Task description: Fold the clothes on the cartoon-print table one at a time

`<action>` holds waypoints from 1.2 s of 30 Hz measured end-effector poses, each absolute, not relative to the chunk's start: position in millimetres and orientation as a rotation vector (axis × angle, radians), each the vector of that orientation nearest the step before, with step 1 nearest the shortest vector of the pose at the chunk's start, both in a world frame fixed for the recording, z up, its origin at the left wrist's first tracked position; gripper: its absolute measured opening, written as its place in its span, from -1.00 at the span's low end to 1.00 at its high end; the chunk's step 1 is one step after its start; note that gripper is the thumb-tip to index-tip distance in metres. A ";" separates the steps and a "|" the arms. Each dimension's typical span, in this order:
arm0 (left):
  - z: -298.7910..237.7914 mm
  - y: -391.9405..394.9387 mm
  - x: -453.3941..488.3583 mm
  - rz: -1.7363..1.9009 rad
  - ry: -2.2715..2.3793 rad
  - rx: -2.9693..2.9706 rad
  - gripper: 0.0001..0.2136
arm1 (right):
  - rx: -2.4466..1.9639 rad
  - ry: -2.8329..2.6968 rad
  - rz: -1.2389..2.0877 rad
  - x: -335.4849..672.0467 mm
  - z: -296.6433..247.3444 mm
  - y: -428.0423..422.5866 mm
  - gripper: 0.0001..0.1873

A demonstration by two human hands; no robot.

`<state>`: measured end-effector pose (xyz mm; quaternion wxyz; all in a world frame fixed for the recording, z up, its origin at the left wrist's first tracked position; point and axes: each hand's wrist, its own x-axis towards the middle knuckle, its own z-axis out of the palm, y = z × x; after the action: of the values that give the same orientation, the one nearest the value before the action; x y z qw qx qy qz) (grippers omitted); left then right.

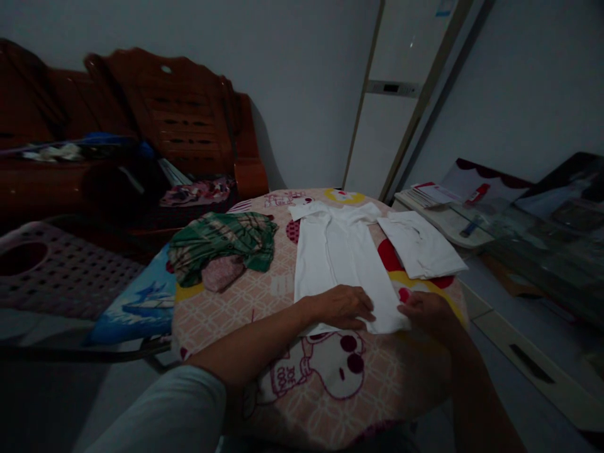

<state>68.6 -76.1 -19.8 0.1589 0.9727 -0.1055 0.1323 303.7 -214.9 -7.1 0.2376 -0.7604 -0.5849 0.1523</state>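
A white shirt (337,255) lies lengthwise on a round table covered with a pink cartoon-print cloth (292,377), its sides folded in to a narrow strip. My left hand (342,306) rests flat on the shirt's near end, fingers stretched out. My right hand (427,309) is at the shirt's near right corner, fingers curled at the hem; the dim light hides whether they pinch the cloth. A folded white garment (418,245) lies to the right of the shirt.
A crumpled green plaid garment (221,242) with a pink piece (221,272) sits on the table's left. A dark wooden bench (141,138) with clutter stands behind, a pink perforated stool (51,267) at left, a low glass-topped cabinet (519,239) with papers at right.
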 end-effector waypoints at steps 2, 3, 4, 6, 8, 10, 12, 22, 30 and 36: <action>-18.5 -77.6 66.9 0.335 -0.294 2.759 -0.73 | -2.029 -1.649 0.448 294.9 -3.7 -207.4 -0.70; -17.6 -77.1 66.0 0.325 -0.278 2.738 -0.73 | -2.021 -1.712 0.475 289.5 -2.2 -203.3 -0.74; -16.6 -75.2 65.0 0.324 -0.251 2.711 -0.74 | -2.033 -1.791 0.486 283.7 -0.8 -199.2 -0.79; -14.5 -65.8 61.1 0.366 -0.136 2.657 -0.75 | -2.070 -1.936 0.465 272.2 2.9 -191.6 -0.85; -13.3 -48.7 53.8 0.456 0.105 2.614 -0.77 | -2.054 -1.956 0.478 262.3 8.7 -185.5 -0.85; -13.5 -26.6 43.1 0.541 0.451 2.577 -0.80 | -1.962 -1.879 0.624 254.5 16.0 -180.9 -0.79; -15.2 -4.9 31.1 0.584 0.773 2.519 -0.83 | -1.878 -1.782 0.761 248.3 22.2 -176.9 -0.75; -17.3 13.6 17.4 0.670 0.921 2.175 -0.87 | -1.891 -1.507 0.752 244.1 10.7 -160.6 -0.80; -2.4 -17.6 28.5 0.326 0.429 2.327 -0.82 | -1.855 -1.673 0.800 225.2 0.4 -161.4 -0.75; -19.8 -20.6 46.3 0.442 0.611 2.511 -0.82 | -1.917 -2.021 0.639 198.0 -0.7 -159.5 -0.72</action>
<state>46.3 -20.6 -19.8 0.2570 0.9256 0.2254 0.1628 198.0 -159.5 -0.7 0.1414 -0.6641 -0.7000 0.2214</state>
